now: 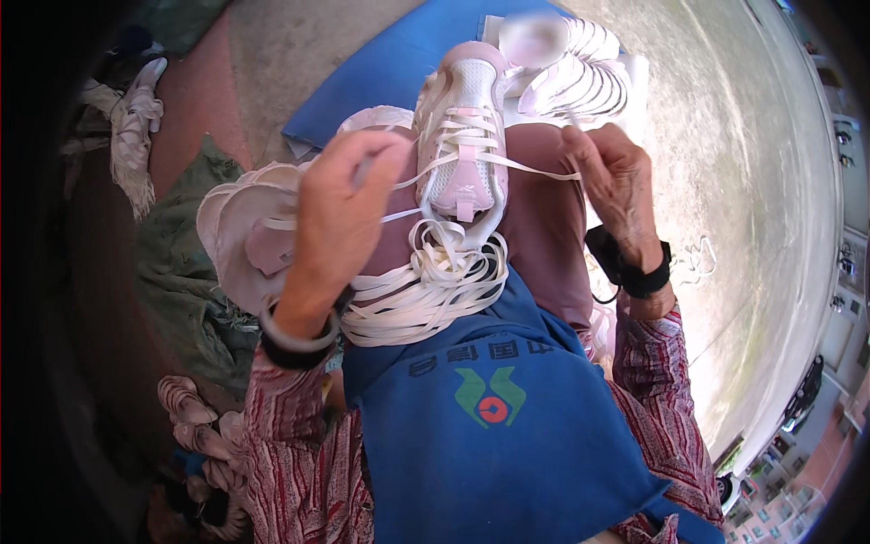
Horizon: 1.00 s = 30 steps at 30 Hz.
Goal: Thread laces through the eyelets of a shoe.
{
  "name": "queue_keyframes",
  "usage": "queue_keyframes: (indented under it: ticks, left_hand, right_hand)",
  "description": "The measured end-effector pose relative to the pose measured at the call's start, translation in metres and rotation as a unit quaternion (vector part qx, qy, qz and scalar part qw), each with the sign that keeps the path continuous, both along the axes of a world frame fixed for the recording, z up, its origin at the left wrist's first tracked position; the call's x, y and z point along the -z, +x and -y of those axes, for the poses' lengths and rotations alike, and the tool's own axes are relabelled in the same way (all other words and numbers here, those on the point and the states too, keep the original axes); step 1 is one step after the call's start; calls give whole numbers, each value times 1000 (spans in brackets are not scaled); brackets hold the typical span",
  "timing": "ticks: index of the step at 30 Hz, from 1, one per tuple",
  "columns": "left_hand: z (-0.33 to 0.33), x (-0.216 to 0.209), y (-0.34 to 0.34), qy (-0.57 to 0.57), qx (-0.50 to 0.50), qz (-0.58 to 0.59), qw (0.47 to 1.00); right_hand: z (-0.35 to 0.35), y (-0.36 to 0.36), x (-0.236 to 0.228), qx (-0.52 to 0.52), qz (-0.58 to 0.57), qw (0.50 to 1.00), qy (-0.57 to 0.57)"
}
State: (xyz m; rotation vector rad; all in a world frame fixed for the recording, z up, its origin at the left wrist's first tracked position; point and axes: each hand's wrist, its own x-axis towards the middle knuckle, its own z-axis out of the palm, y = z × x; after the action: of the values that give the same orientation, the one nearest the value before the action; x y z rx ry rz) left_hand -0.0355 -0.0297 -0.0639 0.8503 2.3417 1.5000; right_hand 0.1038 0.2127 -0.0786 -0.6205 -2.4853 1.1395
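Observation:
A pale pink and white sneaker (462, 136) rests on my lap, its toe pointing away from me. White shoelace (535, 169) runs through its upper eyelets and out to both sides. To the right, my right hand (618, 172) pinches one lace end and holds it out from the shoe. At the left, my left hand (349, 204) is closed at the lace's other side; its fingertips are slightly blurred and partly hide the lace. Below the sneaker's heel, a bundle of loose white laces (426, 290) lies across my lap.
A blue apron (489, 453) covers my lap. Nested pale shoe parts (240, 231) stand by my left thigh. Beyond my knees, more striped white shoes (580, 77) sit on a blue sheet (362, 68). Green sacking (186, 245) and further shoes (195, 417) lie at left.

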Motion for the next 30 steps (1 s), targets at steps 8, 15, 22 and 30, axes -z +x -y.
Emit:
queue_keyframes:
  ticks: [8,15,22,30]
  left_hand:
    - [-41,35,-4,-102,68,-173,977]
    - [-44,40,-13,-132,71,-133,980]
    - [-46,43,-34,-204,47,160,965]
    - [-39,45,-20,-123,51,33,991]
  right_hand:
    - [21,-12,1,-32,-11,999,11]
    - [38,-27,11,-92,-34,993,62]
    - [36,-28,20,-76,-33,996,20]
    - [29,-30,22,-85,-18,991,106]
